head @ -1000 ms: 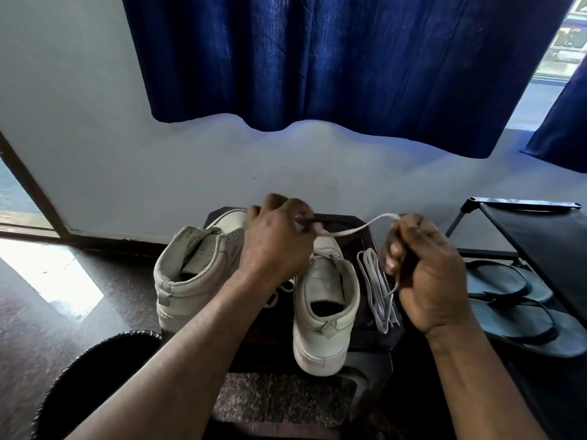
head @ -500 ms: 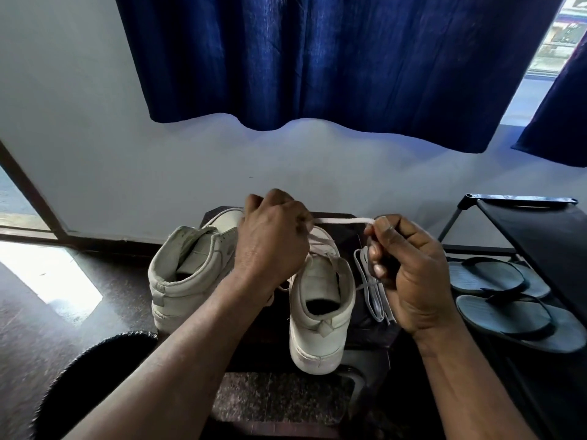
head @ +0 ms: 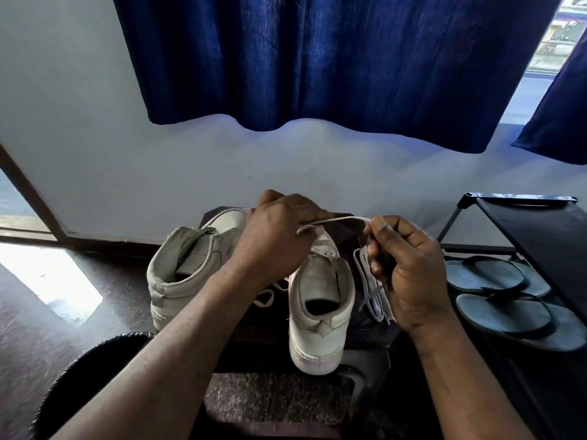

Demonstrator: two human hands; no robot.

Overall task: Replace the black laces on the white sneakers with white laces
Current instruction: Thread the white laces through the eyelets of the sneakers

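No black laces in view; we judge removal done. On the table [head: 368,336], the right-side sneaker [head: 320,300] has a white lace [head: 336,221] partly threaded. The other sneaker [head: 190,265] looks unlaced, and a spare lace [head: 374,290] lies beside the pair. Left grip [head: 279,236] and right grip [head: 409,268] are each curled tight on the white lace, which spans between them above the toe.

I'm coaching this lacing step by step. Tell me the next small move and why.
Probably draw the right hand outward to take up the slack. The white lace arcs loosely from the left hand, which is over the eyelets of the right-side sneaker, to the right hand's pinch, so it likely isn't snug yet.
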